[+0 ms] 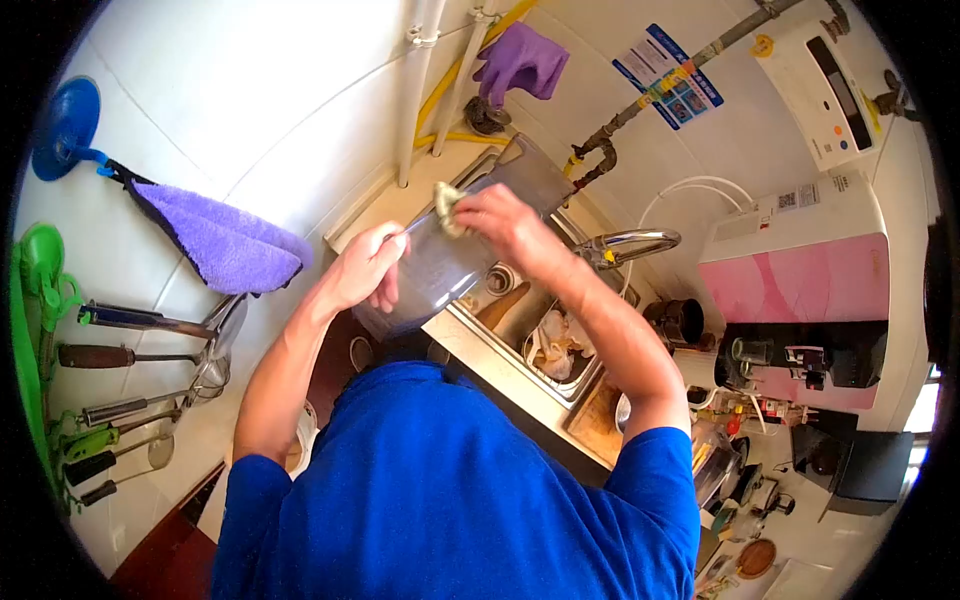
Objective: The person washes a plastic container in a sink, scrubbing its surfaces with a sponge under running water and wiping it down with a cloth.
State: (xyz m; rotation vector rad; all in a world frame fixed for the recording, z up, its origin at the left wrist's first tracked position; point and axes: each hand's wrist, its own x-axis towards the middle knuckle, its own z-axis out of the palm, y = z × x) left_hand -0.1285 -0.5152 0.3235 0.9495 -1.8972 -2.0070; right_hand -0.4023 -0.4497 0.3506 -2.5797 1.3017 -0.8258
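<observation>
My left hand [368, 268] grips the near left edge of a clear, greyish plastic panel or bin [432, 278], tilted over the front of the sink; its full shape cannot be made out. My right hand [508, 228] pinches a crumpled yellowish-green cloth [448, 208] against the far edge of the clear plastic. Below my right forearm lies the metal sink [525, 315] with its drain [499, 279]. Pale, crumpled pieces [556, 345] fill the basin's right part. A chrome faucet [635, 242] stands behind my right arm.
A greyish translucent piece [535, 172] leans in the back corner. Purple gloves [525, 62] hang above it. A purple towel [225, 235] and several utensils [140, 356] hang on the left wall. On the right are a cutting board [597, 425] and a pink-fronted appliance [795, 285].
</observation>
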